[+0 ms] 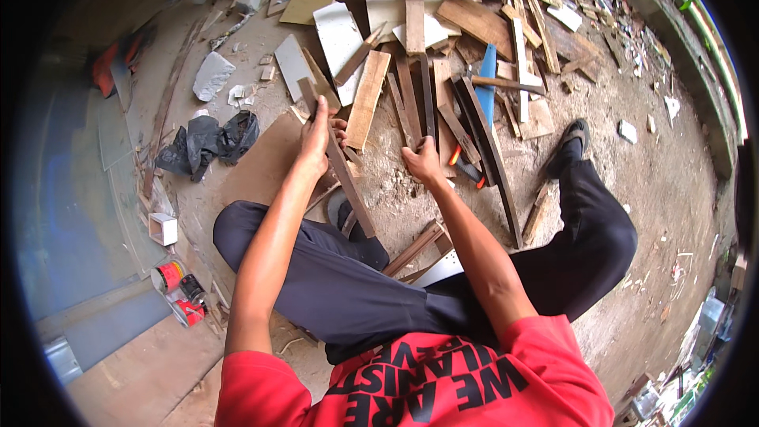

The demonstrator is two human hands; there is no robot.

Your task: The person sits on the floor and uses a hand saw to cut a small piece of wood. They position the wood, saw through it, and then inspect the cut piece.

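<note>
I sit on a dusty floor with my legs spread, in dark trousers and a red shirt. My left hand [318, 141] is shut on a long narrow wooden strip [345, 182] that runs from above my fingers down toward my left foot. My right hand [422, 162] grips the near ends of several dark wooden slats [417, 103] lying in a pile in front of me. A tool with an orange handle [466, 168] lies just right of my right hand.
Scrap boards and offcuts [474, 24] cover the floor ahead. A brown board [265, 162] lies under my left hand. A black plastic bag [207, 142] sits to the left. Small cans [178, 289] and a white box [163, 228] stand at lower left.
</note>
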